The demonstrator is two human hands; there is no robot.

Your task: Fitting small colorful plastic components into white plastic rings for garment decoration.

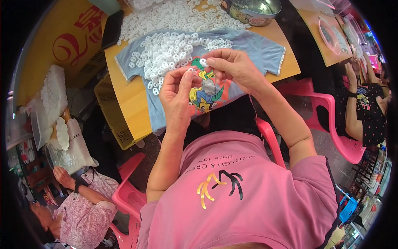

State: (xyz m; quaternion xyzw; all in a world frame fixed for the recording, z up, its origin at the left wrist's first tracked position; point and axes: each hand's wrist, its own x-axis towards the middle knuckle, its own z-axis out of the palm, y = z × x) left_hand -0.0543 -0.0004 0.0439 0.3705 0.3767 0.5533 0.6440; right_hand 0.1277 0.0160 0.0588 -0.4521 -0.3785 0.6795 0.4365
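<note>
Over a light-blue T-shirt (271, 54) with a cartoon print, both my hands are raised close together. My right hand (238, 68) pinches a small white plastic piece (203, 62) between thumb and fingers. Thumb and forefinger of my left hand (177, 90) are closed on another small white piece (191, 70), mostly hidden by the fingertips. A heap of white oval two-holed plastic pieces (170, 52) lies on the shirt, just beyond my left hand. More of these loose pieces (141, 25) cover the far part of the table.
The shirt is spread on a yellow wooden table (124, 106). A round tin (253, 11) stands at the far right, a dark flat object (112, 28) at the far left. Yellow crates (118, 120) and pink chairs (331, 120) stand around. People sit at left (83, 207) and right (356, 108).
</note>
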